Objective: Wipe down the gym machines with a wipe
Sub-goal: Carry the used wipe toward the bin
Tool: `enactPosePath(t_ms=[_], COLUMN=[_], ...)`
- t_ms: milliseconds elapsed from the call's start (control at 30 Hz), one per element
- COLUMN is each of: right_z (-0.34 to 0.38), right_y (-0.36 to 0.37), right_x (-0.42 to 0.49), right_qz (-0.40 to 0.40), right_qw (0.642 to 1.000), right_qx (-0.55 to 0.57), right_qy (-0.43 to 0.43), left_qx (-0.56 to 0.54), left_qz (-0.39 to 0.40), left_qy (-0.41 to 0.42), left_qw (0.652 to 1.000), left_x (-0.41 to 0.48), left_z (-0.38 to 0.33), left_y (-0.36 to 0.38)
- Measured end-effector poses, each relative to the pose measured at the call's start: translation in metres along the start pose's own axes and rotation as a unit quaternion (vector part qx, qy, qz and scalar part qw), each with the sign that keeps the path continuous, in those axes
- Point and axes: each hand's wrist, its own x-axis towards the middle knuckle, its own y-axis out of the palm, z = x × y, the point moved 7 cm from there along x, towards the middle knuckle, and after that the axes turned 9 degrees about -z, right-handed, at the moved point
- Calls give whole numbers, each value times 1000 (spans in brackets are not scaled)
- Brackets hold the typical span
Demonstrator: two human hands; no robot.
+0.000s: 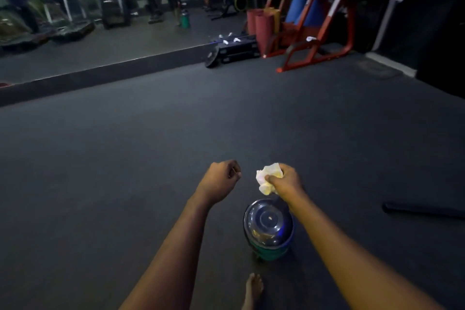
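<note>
My right hand grips a crumpled white wipe, held out in front of me above the dark floor. Beside it my left hand hangs with its fingers curled and nothing in it. Below the right wrist stands a green bucket with a dark domed lid. An orange-red gym machine frame stands far ahead at the right, by the wall.
A wall mirror runs along the far left above a dark skirting. Black step platforms with several white wipes lie by red rolled mats. A dark bar lies on the floor at right. My bare foot shows below.
</note>
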Motion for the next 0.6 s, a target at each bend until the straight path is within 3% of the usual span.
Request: enactPosePath(t_ms=[333, 600], right_z=[12, 5], right_y=[37, 52], right_x=[139, 174], right_qz=[-120, -171], right_qw=[988, 976], right_qx=[71, 57], right_qy=[72, 122], left_qx=[22, -5], left_qz=[100, 151], left_qy=[96, 150], left_qw=[990, 977], left_x=[188, 260], left_z=[31, 38], left_y=[35, 64])
